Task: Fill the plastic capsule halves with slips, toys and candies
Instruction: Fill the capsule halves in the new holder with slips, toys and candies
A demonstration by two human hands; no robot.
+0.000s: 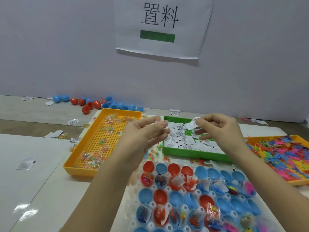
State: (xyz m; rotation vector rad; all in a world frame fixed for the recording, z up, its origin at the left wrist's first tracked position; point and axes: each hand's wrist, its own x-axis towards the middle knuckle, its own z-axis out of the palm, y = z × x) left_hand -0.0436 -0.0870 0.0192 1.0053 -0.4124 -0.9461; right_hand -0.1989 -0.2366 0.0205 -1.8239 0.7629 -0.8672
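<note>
A pale wall (66, 47) with a paper sign (160, 27) stands behind a light table (33, 164). Nearest me, below both my forearms, a white holder (132, 183) carries rows of red and blue capsule halves (177, 197). Many of them hold slips, toys or candy packets, while others sit bare. To the far right is an orange tray (297, 182) heaped with bright plastic toys (284, 156). To the left is a yellow tray (80, 171) with clear packets of candies (90, 159) scattered in it. Between these two, just beyond the holder, is a green tray (192, 154) full of white printed slips (180, 143). My hands are raised side by side above the far edge of the holder, well clear of the capsule halves. My left hand (145, 131) hovers over the gap between the yellow and green trays and pinches a clear packet (163, 125) between thumb and fingers. My right hand (219, 129) hovers over the green tray, fingers curled, and pinches one slip (194, 122) at its fingertips. The packet and the slip are near each other but apart. More loose halves (87, 108), red and blue, lie along the foot of the wall, and stray slips and packets dot the table on the left.
</note>
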